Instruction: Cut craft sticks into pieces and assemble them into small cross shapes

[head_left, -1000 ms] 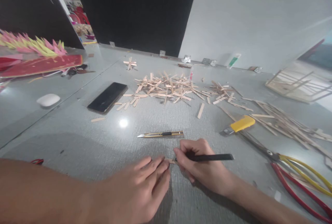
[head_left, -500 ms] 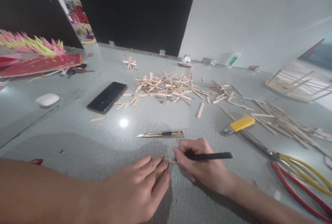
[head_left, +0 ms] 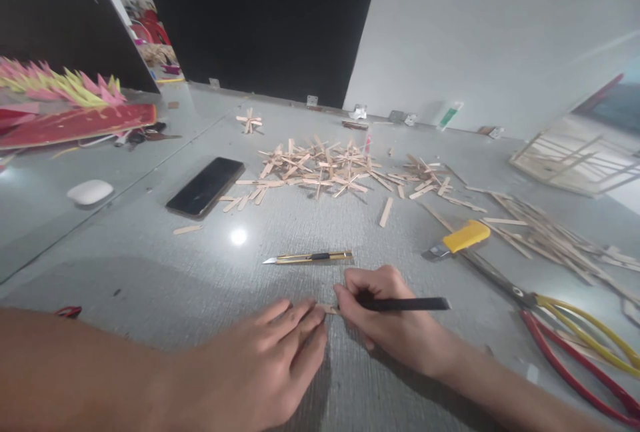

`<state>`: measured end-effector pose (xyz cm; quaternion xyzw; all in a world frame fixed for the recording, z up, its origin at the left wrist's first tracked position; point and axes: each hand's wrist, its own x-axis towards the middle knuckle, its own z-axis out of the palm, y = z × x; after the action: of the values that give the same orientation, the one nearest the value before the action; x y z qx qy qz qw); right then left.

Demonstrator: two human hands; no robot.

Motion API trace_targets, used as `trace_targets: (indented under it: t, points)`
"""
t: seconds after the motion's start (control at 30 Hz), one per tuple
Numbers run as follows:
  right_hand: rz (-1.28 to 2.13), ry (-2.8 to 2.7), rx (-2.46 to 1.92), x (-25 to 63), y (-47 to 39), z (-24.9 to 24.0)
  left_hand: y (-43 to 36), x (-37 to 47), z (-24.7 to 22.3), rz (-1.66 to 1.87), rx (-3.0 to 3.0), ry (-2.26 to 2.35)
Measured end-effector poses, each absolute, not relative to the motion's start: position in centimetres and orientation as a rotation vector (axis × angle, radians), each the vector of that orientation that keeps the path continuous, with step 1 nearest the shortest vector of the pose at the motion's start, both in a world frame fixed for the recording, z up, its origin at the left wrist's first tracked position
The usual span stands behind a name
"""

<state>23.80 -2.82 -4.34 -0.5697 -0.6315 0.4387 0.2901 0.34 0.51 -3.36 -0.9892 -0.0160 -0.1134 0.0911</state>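
A small flat wooden piece (head_left: 329, 309) lies on the grey surface between my hands. The fingertips of my left hand (head_left: 273, 359) press on its left end, fingers stretched out and lying flat. My right hand (head_left: 387, 315) is closed round a black pen-like tool (head_left: 413, 303), its back end pointing right and its tip hidden by my fingers at the wooden piece. Just beyond my hands lies a slim gold-and-black craft knife (head_left: 313, 257), blade to the left.
A heap of small wooden pieces (head_left: 320, 169) spreads across the middle. A black phone (head_left: 206, 185) and white case (head_left: 90, 191) lie left. To the right are a yellow cutter (head_left: 466, 237), red-and-yellow-handled scissors (head_left: 525, 297) and long wooden strips (head_left: 550, 239).
The view has shifted very slightly. Both hands stay in nearly the same place, with the black tool still held in my right hand.
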Motion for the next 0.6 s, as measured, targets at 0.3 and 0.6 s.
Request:
trace_targets:
  t: [0.3,0.6]
  points:
    - [1.164,-1.711,-1.525,23.87,-2.97,-4.16,0.72,0.3,-3.2,-0.285,-2.96,-0.027]
    - [1.07,-1.733,-1.564,24.03,-2.86,-4.36,0.63,0.1,-3.46,-0.265,-2.958,-0.039]
